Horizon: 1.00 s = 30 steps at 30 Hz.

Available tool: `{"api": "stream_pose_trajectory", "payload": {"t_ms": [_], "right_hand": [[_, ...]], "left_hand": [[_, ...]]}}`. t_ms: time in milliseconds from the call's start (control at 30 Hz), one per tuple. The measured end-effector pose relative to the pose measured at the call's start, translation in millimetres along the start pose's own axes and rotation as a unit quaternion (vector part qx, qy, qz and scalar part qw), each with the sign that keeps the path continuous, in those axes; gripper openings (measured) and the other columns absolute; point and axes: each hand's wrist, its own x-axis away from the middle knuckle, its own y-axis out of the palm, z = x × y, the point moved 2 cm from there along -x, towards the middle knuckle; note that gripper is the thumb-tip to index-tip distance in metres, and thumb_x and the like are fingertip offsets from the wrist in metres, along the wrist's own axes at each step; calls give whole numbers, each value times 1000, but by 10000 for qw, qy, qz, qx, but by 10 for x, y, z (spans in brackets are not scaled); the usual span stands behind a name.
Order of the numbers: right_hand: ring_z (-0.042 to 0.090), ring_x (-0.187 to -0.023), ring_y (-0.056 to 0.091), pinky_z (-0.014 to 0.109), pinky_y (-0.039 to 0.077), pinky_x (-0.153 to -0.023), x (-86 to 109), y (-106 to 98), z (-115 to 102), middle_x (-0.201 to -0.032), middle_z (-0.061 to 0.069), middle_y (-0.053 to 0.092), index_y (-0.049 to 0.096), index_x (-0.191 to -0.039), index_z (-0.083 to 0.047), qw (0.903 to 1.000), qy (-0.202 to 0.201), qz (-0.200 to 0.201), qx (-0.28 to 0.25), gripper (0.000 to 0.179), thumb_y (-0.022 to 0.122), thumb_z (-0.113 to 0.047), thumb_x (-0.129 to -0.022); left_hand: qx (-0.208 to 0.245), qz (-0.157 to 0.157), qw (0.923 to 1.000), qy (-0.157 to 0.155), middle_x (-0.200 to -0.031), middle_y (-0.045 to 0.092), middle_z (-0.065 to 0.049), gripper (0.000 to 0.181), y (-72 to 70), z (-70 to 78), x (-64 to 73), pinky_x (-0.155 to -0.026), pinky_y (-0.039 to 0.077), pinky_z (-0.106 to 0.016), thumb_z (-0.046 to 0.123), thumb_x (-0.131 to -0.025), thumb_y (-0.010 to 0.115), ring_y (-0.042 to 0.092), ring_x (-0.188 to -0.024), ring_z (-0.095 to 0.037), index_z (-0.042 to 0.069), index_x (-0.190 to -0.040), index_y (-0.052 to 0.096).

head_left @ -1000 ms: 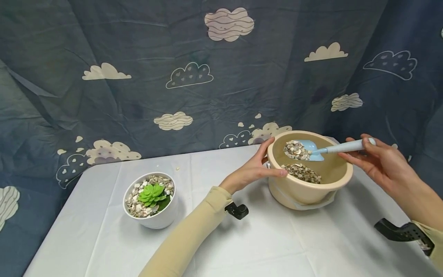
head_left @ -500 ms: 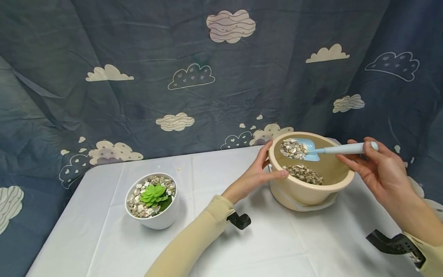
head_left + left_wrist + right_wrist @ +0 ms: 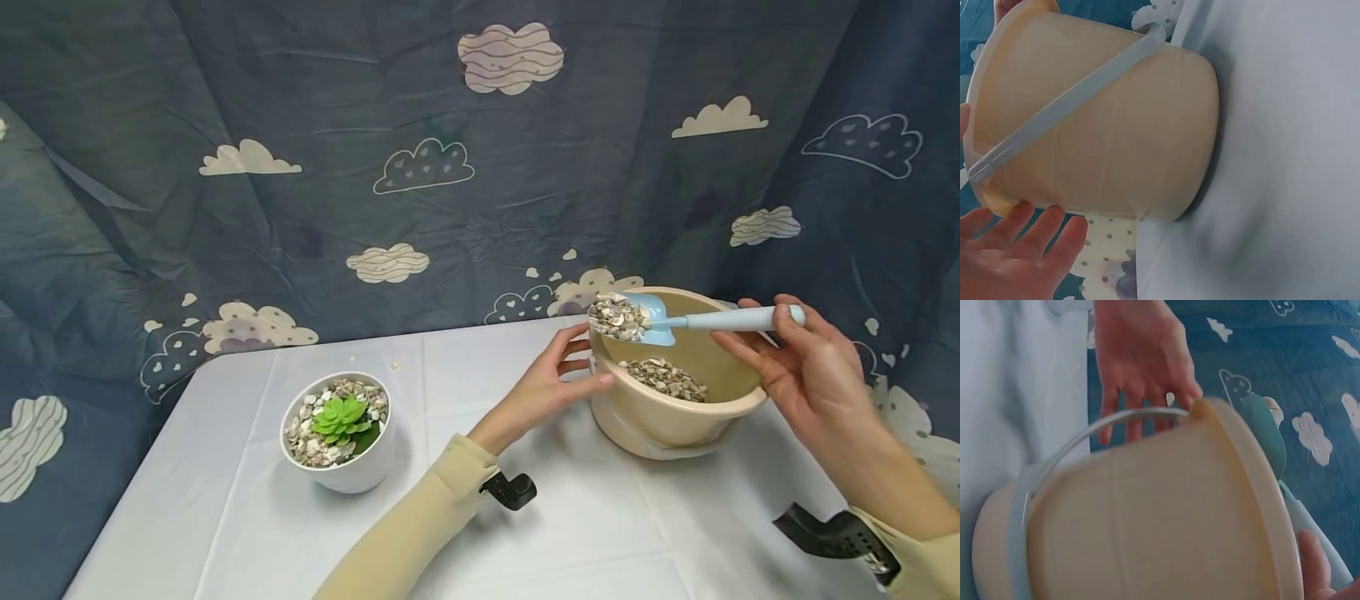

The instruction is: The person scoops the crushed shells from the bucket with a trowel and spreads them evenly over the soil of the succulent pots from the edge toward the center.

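Note:
My right hand (image 3: 813, 367) holds a small blue shovel (image 3: 708, 321) by its pale handle, with the thumb on top near the handle's end. The blade carries a heap of small shell-like pebbles (image 3: 618, 317) over the left rim of a beige bucket (image 3: 660, 425). More pebbles (image 3: 666, 379) lie in the bucket. My left hand (image 3: 538, 387) is at the bucket's left side, fingers extended and spread, thumb tip right at the rim. In the left wrist view those fingers (image 3: 1063, 234) lie beside the bucket wall, below its hanging handle (image 3: 1069, 100).
To the left on the white-covered table (image 3: 255, 533) stands a white pot (image 3: 360, 471) with pebbles and a green succulent (image 3: 341, 419). A few specks lie behind it. A dark curtain with clouds (image 3: 420, 100) hangs behind the table.
The shovel with its pebbles has moved left, from inside the bucket's opening to over its left rim. My left hand has loosened from the rim and drawn slightly away.

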Motion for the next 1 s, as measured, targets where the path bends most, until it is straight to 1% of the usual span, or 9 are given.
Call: {"api": "stream_pose_trajectory", "payload": {"t_ms": [133, 267, 367, 533, 667, 733, 833, 900, 1000], "right_hand": [[39, -113, 60, 63, 45, -86, -4, 69, 84, -122, 20, 52, 49, -121, -3, 10000, 31, -33, -2, 21, 44, 1, -101], [39, -114, 60, 63, 45, -86, -7, 132, 164, -122, 21, 52, 49, -120, -2, 9999, 41, -108, -38, 19, 44, 1, -101], [39, -115, 60, 63, 45, -86, -12, 169, 220, -122, 22, 53, 49, -119, -2, 9998, 71, -166, -59, 19, 44, 1, -101], [39, -114, 60, 64, 45, -86, -32, 219, 304, -121, 23, 53, 49, -119, -1, 9996, 107, -248, -75, 18, 43, 2, -102], [40, -113, 60, 63, 46, -86, -55, 249, 377, -123, 23, 53, 48, -120, -2, 9996, 106, -249, -21, 19, 45, 2, -101], [39, -113, 60, 63, 46, -85, -63, 267, 416, -122, 23, 54, 48, -120, -2, 9996, 108, -253, 8, 19, 45, 1, -101], [39, -113, 60, 62, 46, -86, -73, 305, 475, -122, 23, 55, 47, -119, -2, 9995, 134, -270, 39, 19, 46, 1, -101], [38, -114, 60, 62, 46, -86, -80, 334, 513, -122, 23, 55, 47, -119, -2, 9995, 154, -283, 31, 19, 47, 1, -101], [40, -111, 61, 62, 47, -86, -100, 380, 579, -122, 23, 54, 47, -119, -1, 9993, 170, -299, 112, 18, 48, 1, -100]], "left_hand": [[-70, 4, 9998, 166, -131, 55, 9, 66, -49, 16, 71, -94, 47, -26, 23, -88, 74, 56, -118, -11, 28, -145, 43], [-201, 46, 9993, 313, -132, 58, 1, 63, -123, 50, 159, -93, 48, -27, 21, -89, 73, 56, -120, -20, 25, -144, 44], [-345, 123, 9986, 373, -132, 58, -2, 62, -200, 76, 242, -94, 48, -28, 21, -90, 73, 56, -120, -19, 25, -145, 44], [-650, 214, 9969, 383, -130, 59, 5, 58, -317, 91, 377, -96, 47, -32, 25, -90, 72, 57, -117, -13, 25, -143, 47], [-1008, 210, 9939, 405, -130, 58, 8, 54, -387, 99, 490, -97, 46, -39, 30, -91, 71, 56, -119, -13, 28, -140, 49], [-1189, 178, 9919, 422, -131, 57, 10, 53, -414, 106, 554, -97, 46, -41, 33, -91, 71, 56, -120, -14, 30, -139, 50], [-1416, 110, 9888, 455, -134, 54, 13, 54, -446, 118, 657, -97, 46, -40, 35, -90, 72, 54, -122, -14, 32, -139, 50], [-1552, 66, 9865, 511, -136, 52, 14, 55, -464, 129, 722, -97, 46, -37, 34, -89, 72, 53, -122, -12, 33, -139, 49], [-1646, 42, 9849, 538, -139, 51, 13, 57, -494, 137, 823, -97, 46, -37, 31, -89, 74, 52, -123, -10, 33, -140, 48]]}}
